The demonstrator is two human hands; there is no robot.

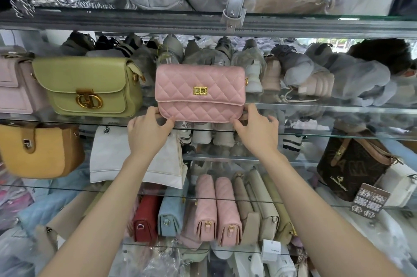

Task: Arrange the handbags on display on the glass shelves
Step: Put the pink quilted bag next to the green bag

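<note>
Several glass shelves (327, 108) stacked one above another fill our view of a crowded shop display, and we look up and across them with both arms raised. On the middle shelf, the pink quilted handbag (200, 92) stands upright near the front edge, just beside a green handbag (90, 87) on its left; a pale pink bag (13, 89) at the far left is cut off by the frame. Behind them, through the glass, we see rows of wrapped shoes (316, 73), blurred and hard to tell apart. One shelf lower sit a mustard bag (38, 152), a white quilted bag (117, 157) partly hidden by our left forearm, and a brown patterned bag (352, 163) at the right. Lower still, a row of small bags (209, 209) stands end-on. Up top, grey bags and plastic wrapping are cut off by the frame.

Our left hand (146, 133) pinches the pink bag's lower left corner, thumb in front; our right hand (257, 128) pinches the lower right corner likewise. We cannot tell whether the bag's base fully rests on the glass. Its long axis runs left to right, level with the shelf edge, and its flap with the gold clasp (200, 91) faces us
</note>
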